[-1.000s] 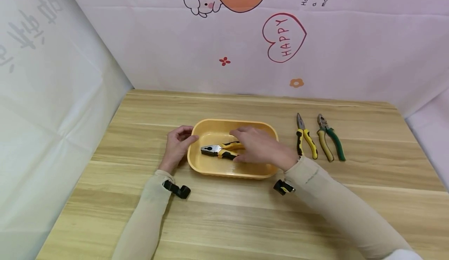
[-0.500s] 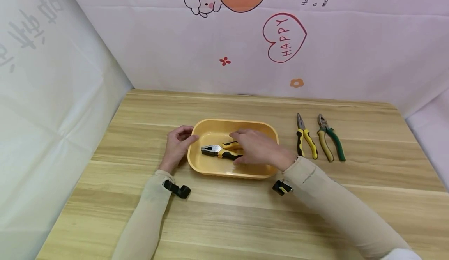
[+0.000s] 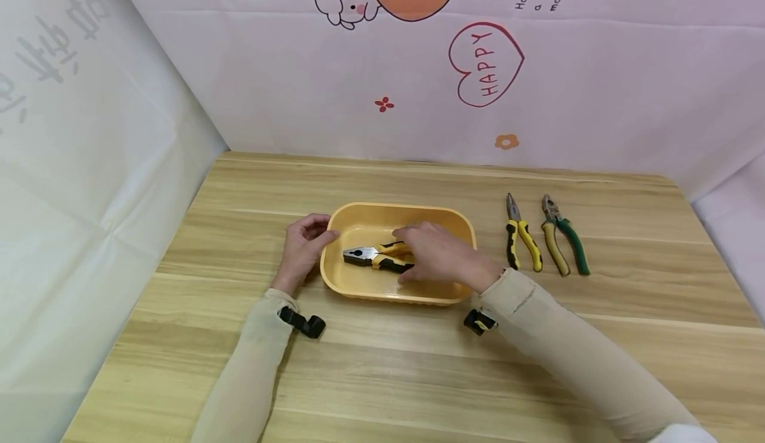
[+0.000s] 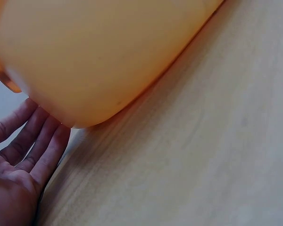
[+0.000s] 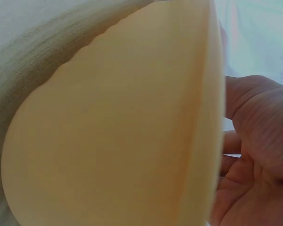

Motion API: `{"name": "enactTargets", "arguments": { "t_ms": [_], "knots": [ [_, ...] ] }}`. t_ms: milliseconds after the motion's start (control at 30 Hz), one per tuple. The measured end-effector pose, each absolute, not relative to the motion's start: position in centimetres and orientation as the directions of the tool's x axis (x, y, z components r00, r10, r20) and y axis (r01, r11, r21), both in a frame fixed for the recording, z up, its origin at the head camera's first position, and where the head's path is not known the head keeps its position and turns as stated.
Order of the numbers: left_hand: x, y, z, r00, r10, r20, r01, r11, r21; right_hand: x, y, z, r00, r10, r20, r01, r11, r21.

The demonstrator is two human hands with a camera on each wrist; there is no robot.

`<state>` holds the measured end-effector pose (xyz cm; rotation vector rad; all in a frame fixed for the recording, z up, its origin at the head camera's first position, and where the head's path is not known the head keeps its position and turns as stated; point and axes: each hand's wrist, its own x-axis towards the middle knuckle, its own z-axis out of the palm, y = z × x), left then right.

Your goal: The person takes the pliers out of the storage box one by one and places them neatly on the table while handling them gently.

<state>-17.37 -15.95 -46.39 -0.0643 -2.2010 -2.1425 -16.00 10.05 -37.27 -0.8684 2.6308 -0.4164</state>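
A yellow plastic basin [image 3: 370,297] stands on the wooden table. At its left end my left hand [image 3: 301,247] pinches the rim, thumb over the edge; in the left wrist view the fingers [image 4: 42,141] touch the outer wall. Inside lie combination pliers [image 3: 361,256] with yellow-and-black handles, their metal head to the left. My right hand [image 3: 439,254] reaches into the basin from the right, its thumb and fingers round the handles, whose ends it hides. In the right wrist view, the basin wall [image 5: 108,132] covers the pliers and most fingertips of that hand.
Right of the basin lie long-nose pliers [image 3: 522,234] with yellow-and-black handles. Beside them are pliers [image 3: 564,237] with one tan and one green handle. A printed white cloth [image 3: 299,84] hangs behind the table, and another white cloth [image 3: 101,197] on the left.
My right hand has shifted very slightly over the pliers' handles. The left hand, basin and pliers stay where they were.
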Motion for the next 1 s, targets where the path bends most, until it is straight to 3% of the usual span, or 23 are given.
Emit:
{"name": "enactTargets", "arguments": {
  "t_ms": [1000],
  "knots": [
    [-17.4, -16.0, -46.4, -0.996, -0.031, 0.078, 0.077, 0.027, 0.997, -16.0, 9.8, -38.7, -0.752, -0.626, -0.208, -0.533, 0.762, -0.367]
  ]
}}
